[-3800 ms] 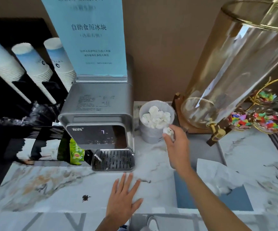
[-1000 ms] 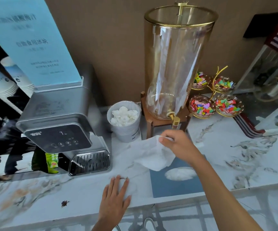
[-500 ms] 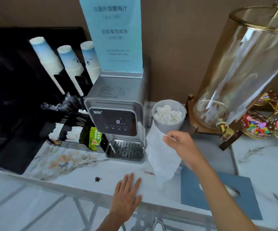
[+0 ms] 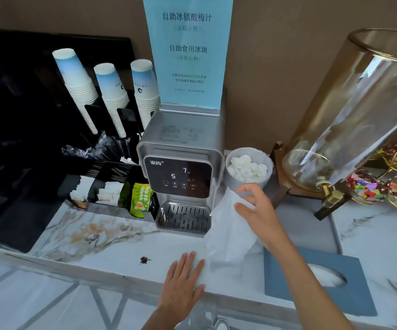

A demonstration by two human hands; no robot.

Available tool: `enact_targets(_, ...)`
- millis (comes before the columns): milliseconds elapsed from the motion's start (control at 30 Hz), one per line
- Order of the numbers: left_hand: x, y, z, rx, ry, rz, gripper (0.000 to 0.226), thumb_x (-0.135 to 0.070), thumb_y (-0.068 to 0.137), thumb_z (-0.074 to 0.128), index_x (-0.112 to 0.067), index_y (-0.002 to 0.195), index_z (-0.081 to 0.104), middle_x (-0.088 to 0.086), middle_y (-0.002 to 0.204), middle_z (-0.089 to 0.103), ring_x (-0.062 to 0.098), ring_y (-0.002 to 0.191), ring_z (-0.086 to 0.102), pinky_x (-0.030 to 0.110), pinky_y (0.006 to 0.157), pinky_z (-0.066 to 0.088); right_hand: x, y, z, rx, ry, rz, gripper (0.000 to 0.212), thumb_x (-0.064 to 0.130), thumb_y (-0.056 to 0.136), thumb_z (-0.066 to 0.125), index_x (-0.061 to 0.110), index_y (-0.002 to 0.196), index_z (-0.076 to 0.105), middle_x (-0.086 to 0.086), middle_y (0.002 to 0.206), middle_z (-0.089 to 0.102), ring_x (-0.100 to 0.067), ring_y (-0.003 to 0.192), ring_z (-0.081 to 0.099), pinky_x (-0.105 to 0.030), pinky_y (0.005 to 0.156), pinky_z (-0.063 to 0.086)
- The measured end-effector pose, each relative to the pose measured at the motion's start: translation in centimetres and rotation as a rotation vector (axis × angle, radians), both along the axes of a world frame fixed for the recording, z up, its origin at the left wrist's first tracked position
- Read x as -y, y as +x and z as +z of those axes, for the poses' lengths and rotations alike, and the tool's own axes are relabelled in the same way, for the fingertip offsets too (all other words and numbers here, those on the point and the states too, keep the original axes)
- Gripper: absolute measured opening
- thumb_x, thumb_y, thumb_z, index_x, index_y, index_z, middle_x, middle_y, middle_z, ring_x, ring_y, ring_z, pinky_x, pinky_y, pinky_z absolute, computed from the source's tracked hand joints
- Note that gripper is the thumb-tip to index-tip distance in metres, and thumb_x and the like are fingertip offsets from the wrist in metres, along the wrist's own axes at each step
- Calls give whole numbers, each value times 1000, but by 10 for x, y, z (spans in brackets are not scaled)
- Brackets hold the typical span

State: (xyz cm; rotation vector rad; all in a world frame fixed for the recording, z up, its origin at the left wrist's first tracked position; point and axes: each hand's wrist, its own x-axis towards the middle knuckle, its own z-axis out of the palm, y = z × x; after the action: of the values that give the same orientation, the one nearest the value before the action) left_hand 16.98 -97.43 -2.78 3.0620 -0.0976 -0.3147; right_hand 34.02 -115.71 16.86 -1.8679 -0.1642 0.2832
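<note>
Pinched between thumb and fingertips of right hand (image 4: pixel 257 210): thin white paper tissue (image 4: pixel 230 234), hanging crumpled towards white marble countertop (image 4: pixel 97 234), just right of silver water dispenser (image 4: pixel 180 163), below grey cup of white lumps (image 4: pixel 230 183). Left hand (image 4: pixel 183 279) flat on counter edge, fingers straight, fingertips just beside tissue. Flat blue tissue box (image 4: pixel 287 277) to right.

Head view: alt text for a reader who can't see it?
The right hand holds a white tissue over the marble counter, beside a silver water dispenser; the left hand lies flat on the counter's edge.
</note>
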Motion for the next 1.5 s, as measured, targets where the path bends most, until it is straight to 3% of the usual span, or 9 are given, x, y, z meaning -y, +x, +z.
enact_targets(267, -6, 1, -3, 88, 0, -15, 59, -55, 98, 25, -28, 144, 49, 7, 158, 38, 20, 150, -4, 37, 114, 5, -2, -6, 3, 99, 22, 2, 24, 6, 87, 62, 28, 94, 69, 24, 93, 68, 8, 91, 59, -3, 74, 42)
enact_targets(400, -9, 2, -12, 156, -33, -16, 60, -56, 93, 43, -28, 147, 38, 4, 164, 2, 18, 152, -14, 37, 114, 6, -2, -7, 5, 106, 113, -36, 21, -2, 88, 63, 16, 91, 74, 22, 86, 72, 6, 84, 63, -6, 76, 44)
enact_targets(600, -12, 3, -25, 157, -48, -28, 70, -58, 84, 54, -28, 146, 42, 4, 163, 13, 18, 153, -10, 37, 115, 6, 3, -9, 6, 51, 191, -19, 41, -10, 95, 44, 16, 102, 76, -13, 99, 74, -22, 92, 66, -21, 80, 51)
enact_targets(767, -13, 5, -27, 153, -62, -12, 62, -58, 89, 48, -29, 144, 46, 5, 165, 19, 17, 153, -8, 37, 116, 7, -1, -8, 9, 69, 186, 3, 37, -5, 93, 57, 27, 96, 76, 10, 101, 76, -4, 95, 69, -16, 80, 50)
enact_targets(900, -13, 5, -26, 149, -64, -11, 61, -60, 94, 29, -27, 141, 52, 6, 160, 23, 17, 153, -8, 36, 115, 7, 2, -8, 12, 149, 202, 8, 33, -17, 84, 60, 10, 96, 75, -7, 98, 75, -13, 90, 70, -25, 81, 54)
enact_targets(1033, -12, 6, -27, 193, -67, -13, 60, -59, 89, 47, -28, 140, 55, 4, 161, 22, 17, 153, -8, 36, 115, 8, 0, -5, 12, 192, 198, -2, 29, -27, 78, 55, -4, 87, 72, -16, 88, 73, -3, 80, 68, -18, 76, 52)
enact_targets(1167, -11, 5, -29, 191, -86, -16, 66, -59, 81, 56, -28, 139, 55, 5, 163, 24, 17, 153, -7, 36, 115, 9, -3, -1, 10, 184, 75, -83, 21, -11, 81, 61, 1, 64, 59, -24, 74, 57, -11, 65, 48, -29, 62, 39)
enact_targets(1333, -11, 5, -30, 243, -99, -24, 70, -58, 79, 58, -29, 142, 50, 5, 163, 25, 17, 153, -6, 36, 116, 9, -4, -1, 10, 270, -19, -100, 30, 7, 79, 75, 7, 59, 52, 6, 87, 55, -14, 93, 52, -21, 82, 38)
enact_targets(1500, -13, 7, -26, 200, -121, -46, 68, -57, 81, 53, -32, 143, 41, 0, 168, 2, 18, 153, -10, 36, 118, 4, -4, -2, 11, 194, -4, -78, 46, 15, 80, 74, 16, 54, 36, -3, 58, 34, -14, 57, 32, -32, 56, 30)
